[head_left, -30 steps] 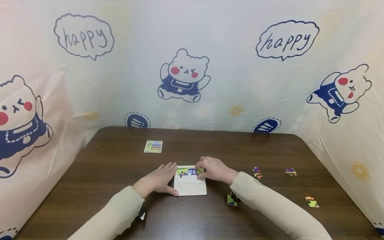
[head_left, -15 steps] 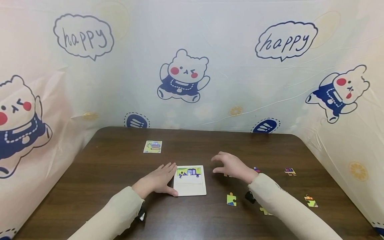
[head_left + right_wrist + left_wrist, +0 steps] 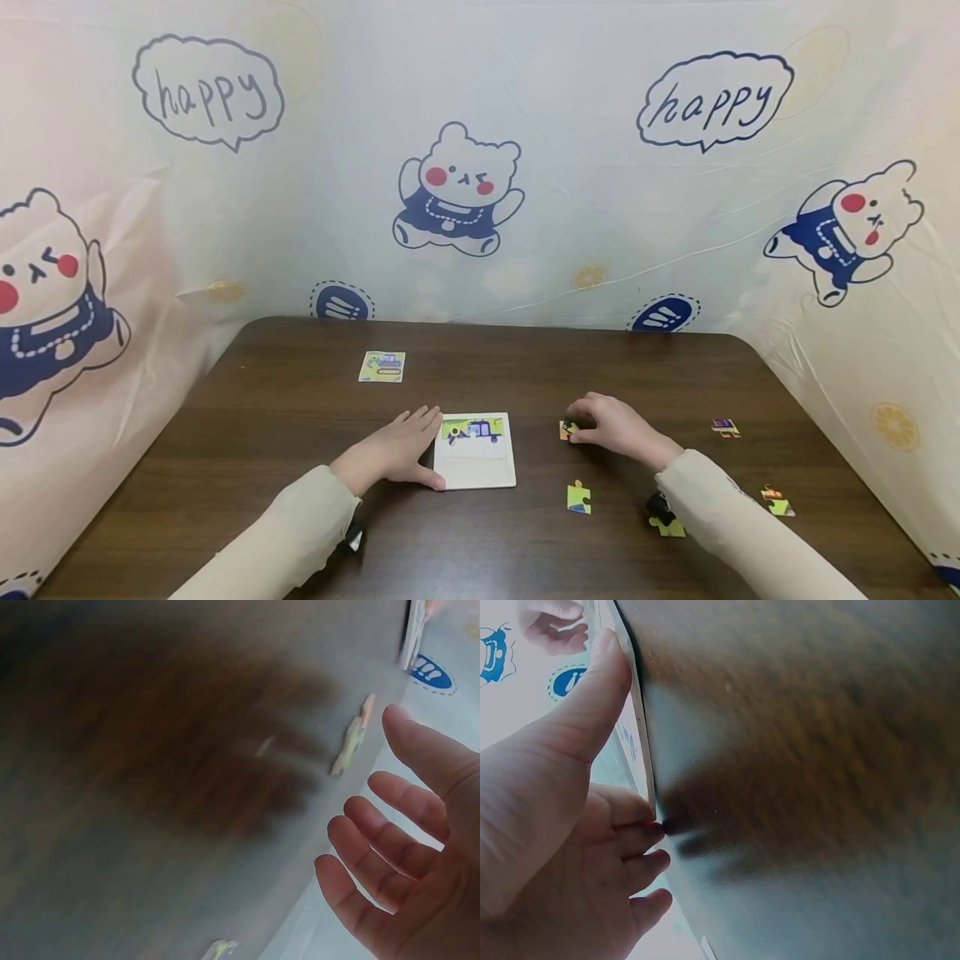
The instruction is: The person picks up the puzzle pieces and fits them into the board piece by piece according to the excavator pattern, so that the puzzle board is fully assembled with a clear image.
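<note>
A white puzzle tray (image 3: 480, 475) lies mid-table, with joined pieces (image 3: 472, 430) of a blue vehicle picture along its far side. My left hand (image 3: 396, 448) rests against the tray's left side, thumb at the near corner and fingers straight at the far one. In the left wrist view, that hand (image 3: 562, 802) touches the tray's edge (image 3: 641, 742). My right hand (image 3: 617, 425) is just beside an orange and green puzzle piece (image 3: 566, 431). In the right wrist view, the hand (image 3: 405, 840) has loosely bent fingers with nothing between them, apart from a piece (image 3: 347, 746).
Loose puzzle pieces lie on the right: a green one (image 3: 578, 497), another green one (image 3: 667, 527) partly under the right sleeve, a purple one (image 3: 725, 427) and an orange-green one (image 3: 777, 502). A small picture card (image 3: 382, 367) lies at the back left of the dark table (image 3: 300, 350).
My right hand has left the tray's far right corner and moved right to the orange and green piece. The green-and-blue joined row is uncovered. My left hand has stayed still.
</note>
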A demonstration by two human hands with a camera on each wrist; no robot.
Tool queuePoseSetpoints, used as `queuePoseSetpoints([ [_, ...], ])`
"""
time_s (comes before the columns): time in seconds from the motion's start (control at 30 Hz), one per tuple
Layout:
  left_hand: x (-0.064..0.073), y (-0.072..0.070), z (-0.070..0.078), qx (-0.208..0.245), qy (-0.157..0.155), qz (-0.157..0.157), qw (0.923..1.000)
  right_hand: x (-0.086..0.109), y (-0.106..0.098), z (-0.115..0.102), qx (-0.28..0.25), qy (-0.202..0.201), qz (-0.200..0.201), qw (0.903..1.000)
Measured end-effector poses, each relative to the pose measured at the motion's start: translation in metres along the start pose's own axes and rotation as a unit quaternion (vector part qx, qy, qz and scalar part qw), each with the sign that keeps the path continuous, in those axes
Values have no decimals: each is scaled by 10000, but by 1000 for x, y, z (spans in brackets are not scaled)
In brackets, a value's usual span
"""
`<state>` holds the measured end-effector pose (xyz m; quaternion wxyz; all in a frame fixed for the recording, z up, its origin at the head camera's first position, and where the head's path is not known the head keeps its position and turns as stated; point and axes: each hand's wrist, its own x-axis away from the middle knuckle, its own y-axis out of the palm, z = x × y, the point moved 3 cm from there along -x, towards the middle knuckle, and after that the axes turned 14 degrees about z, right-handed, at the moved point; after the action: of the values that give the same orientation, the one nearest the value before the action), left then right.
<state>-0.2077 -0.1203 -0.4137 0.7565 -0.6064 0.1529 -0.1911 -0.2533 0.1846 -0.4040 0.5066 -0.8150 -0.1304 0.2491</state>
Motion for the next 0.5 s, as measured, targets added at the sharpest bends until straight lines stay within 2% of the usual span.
queuePoseSetpoints([
  [0.2,-1,1,-1,-25,31,7,10000,4,2,8,80,39,-158,9998],
  [0.5,-1,0,-1,-30,57,26,10000,4,2,11,199,47,-91,9997],
])
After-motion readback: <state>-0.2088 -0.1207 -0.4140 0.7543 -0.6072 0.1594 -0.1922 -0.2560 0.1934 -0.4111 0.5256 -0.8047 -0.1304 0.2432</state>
